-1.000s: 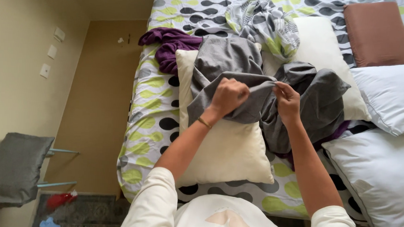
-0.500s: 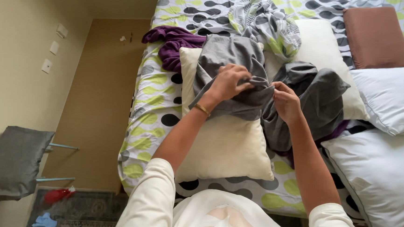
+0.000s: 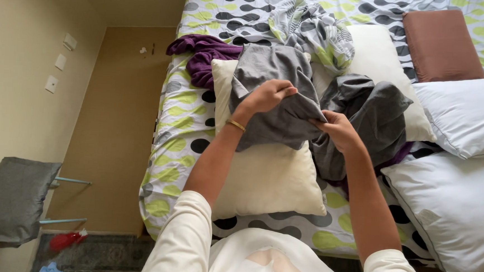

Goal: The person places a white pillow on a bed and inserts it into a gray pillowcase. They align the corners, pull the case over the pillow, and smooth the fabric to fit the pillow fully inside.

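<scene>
A bed point(image 3: 187, 110) with a sheet of green and black spots is filling most of the view, standing against beige walls with a grey chair point(image 3: 8, 200) off to the person's left. Over it, the left hand point(image 3: 269, 95) is closing in a fist on a fold of a grey pillowcase point(image 3: 280, 107), gripping the cloth from above. The right hand point(image 3: 337, 130) is pinching the same pillowcase just beside the left hand, fingers curled tight on its edge. The cloth is hanging between both hands and draping away from them toward the head of the bed.

Directly beneath the hands, a cream pillow point(image 3: 264, 176) is lying bare on the sheet. Beyond the left hand, a purple cloth point(image 3: 202, 58) is bunching at the bed's edge. Past the right hand, a darker grey bundle of fabric point(image 3: 375, 113) is piling up on another cream pillow point(image 3: 378, 60), and a crumpled patterned sheet point(image 3: 315, 31) is lying farther out. To the outer side of the right hand, two white pillows point(image 3: 467, 116) are crowding the bed, with a brown cushion point(image 3: 441, 44) beyond them.
</scene>
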